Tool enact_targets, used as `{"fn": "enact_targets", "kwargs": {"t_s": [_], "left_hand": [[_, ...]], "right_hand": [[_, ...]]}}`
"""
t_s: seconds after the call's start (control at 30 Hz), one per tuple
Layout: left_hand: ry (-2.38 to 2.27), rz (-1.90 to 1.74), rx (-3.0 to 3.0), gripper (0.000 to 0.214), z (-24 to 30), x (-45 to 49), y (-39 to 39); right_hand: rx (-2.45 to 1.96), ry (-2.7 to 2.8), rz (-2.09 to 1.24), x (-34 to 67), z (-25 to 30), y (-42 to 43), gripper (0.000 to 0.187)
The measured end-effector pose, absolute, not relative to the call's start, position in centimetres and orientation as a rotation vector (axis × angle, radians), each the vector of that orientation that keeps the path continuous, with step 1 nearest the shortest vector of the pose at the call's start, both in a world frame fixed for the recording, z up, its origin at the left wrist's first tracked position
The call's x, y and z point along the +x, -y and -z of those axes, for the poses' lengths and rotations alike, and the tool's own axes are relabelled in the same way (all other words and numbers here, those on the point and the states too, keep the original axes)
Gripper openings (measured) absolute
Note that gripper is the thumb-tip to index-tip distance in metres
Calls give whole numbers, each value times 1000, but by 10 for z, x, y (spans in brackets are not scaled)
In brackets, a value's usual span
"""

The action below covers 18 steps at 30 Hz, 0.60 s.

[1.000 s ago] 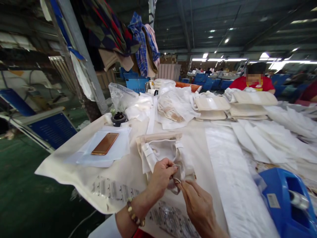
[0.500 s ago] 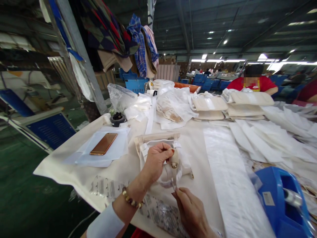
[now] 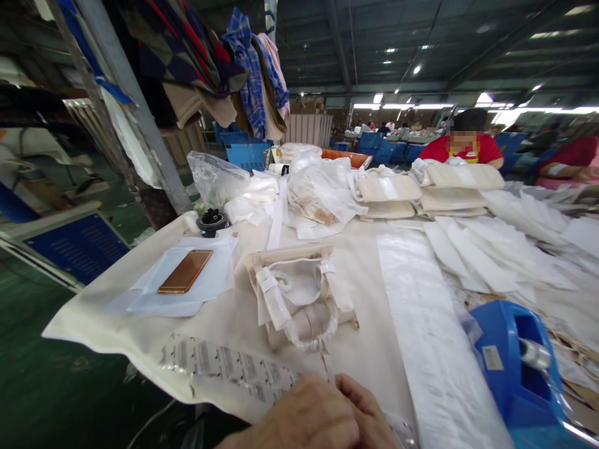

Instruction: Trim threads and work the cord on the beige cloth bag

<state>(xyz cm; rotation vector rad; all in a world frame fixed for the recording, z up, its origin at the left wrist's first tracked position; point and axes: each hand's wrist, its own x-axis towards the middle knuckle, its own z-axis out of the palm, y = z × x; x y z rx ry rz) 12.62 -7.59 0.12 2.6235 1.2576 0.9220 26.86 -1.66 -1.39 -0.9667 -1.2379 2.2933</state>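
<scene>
A cream handbag (image 3: 299, 315) lies on the covered table, its handle (image 3: 304, 343) wrapped in clear plastic and white wrap round the handle ends. A thin strap or cord (image 3: 324, 360) runs from the handle's front toward my hands. My left hand (image 3: 299, 418) is at the bottom of the view, its back toward me and its fingers curled in against my right hand. Close beside it, my right hand (image 3: 367, 415) is closed too, the fingers bent together. Whatever the two hands hold is hidden behind the left hand.
A printed plastic strip (image 3: 219, 365) lies along the near edge. Left of the bag, a phone (image 3: 186, 271) rests on white sheets. A blue tape dispenser (image 3: 498, 349) stands at right, beside white wrapping (image 3: 435, 324). Stacked cream bags (image 3: 388, 189) sit behind; a person in red (image 3: 461, 146) is beyond.
My left hand has let go of the tab with gold-coloured metal and come down to my right hand. The bag's middle is uncovered now, and the view has shifted slightly.
</scene>
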Motion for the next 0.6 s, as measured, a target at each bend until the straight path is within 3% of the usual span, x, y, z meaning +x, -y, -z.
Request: {"fn": "enact_targets", "kwargs": {"t_s": [0.13,0.3,0.43,0.6], "left_hand": [[-1761,-679,2953,44,-3,90,52],[-1675,-841,3057,29,7,80,23],[-1642,-829,3012,31,15,80,20],[-1683,-1092,2812,41,30,70,21]], "right_hand": [[-958,1510,-2166,260,12,26,51],[-855,1838,-1928,253,12,31,54],[-901,1632,-2058,260,20,29,53],[-951,1363,-2110,254,24,38,62]]}}
